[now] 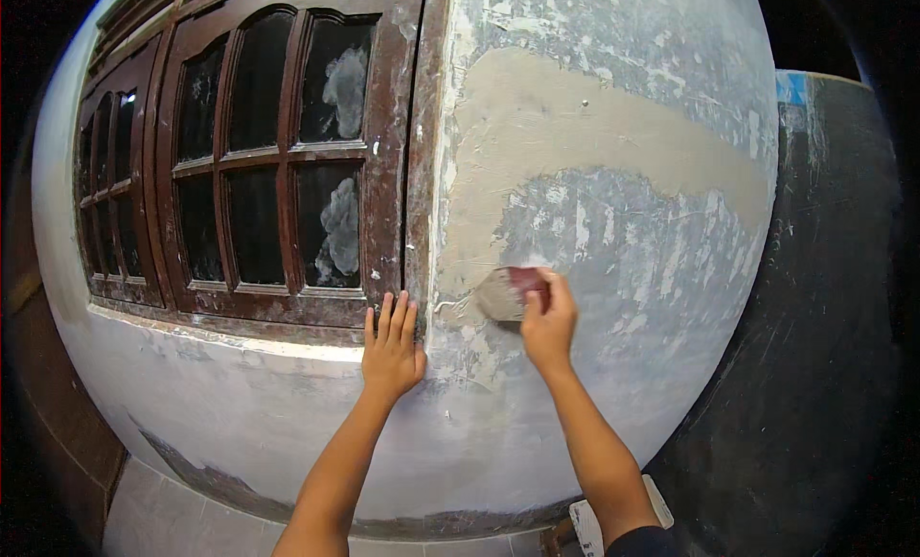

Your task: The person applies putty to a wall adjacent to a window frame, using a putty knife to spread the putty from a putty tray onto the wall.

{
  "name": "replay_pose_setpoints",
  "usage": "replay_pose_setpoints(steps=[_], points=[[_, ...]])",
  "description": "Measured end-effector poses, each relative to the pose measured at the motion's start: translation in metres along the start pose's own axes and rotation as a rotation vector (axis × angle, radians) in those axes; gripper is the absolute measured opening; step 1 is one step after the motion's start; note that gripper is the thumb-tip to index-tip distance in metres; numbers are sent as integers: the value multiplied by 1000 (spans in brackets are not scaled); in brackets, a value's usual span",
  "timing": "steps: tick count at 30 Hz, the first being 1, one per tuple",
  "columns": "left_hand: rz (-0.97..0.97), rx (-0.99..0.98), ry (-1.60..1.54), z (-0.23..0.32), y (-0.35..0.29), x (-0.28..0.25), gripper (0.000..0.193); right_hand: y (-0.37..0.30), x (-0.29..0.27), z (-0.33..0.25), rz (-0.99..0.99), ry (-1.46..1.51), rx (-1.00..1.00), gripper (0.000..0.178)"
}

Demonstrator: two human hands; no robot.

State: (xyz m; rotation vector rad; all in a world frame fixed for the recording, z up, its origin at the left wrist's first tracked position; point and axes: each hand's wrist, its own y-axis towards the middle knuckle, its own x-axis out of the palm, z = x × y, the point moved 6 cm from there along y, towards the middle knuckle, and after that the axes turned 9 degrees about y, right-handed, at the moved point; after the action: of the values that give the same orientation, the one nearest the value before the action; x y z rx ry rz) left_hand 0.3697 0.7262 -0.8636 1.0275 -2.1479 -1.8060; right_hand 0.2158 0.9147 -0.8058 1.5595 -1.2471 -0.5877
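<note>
My right hand [552, 335] grips a dark red putty scraper [529, 283] against the wall, its left part coated with beige putty. Slight motion blur softens its edges. Smeared around the window's right side, a wide beige putty patch [585, 126] runs down beside the frame and across to the right. My left hand [391, 363] lies flat with fingers stretched upward, touching the lower right corner of the brown wooden window [287, 306]. Nothing is in that hand. The grey-white wall [623, 351] shows patchy old paint and streaks.
A white sill ledge [278, 345] runs below the window, whose glass panes have whitish smudges. At the right stands a dark panel [805, 317]. Grey floor tiles [163, 519] lie below. A white object [586, 526] sits low, partly hidden behind my right forearm.
</note>
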Motion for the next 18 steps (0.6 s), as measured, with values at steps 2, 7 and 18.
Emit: replay_pose_setpoints(steps=[2,7,18], points=[[-10,-7,-2,-2,-2,3,70,0,4,-2,1,-40,-8,31],[8,1,1,0,-2,3,70,11,-22,13,236,63,150,32],[20,7,1,-1,-3,3,71,6,-4,-6,89,-13,3,29]])
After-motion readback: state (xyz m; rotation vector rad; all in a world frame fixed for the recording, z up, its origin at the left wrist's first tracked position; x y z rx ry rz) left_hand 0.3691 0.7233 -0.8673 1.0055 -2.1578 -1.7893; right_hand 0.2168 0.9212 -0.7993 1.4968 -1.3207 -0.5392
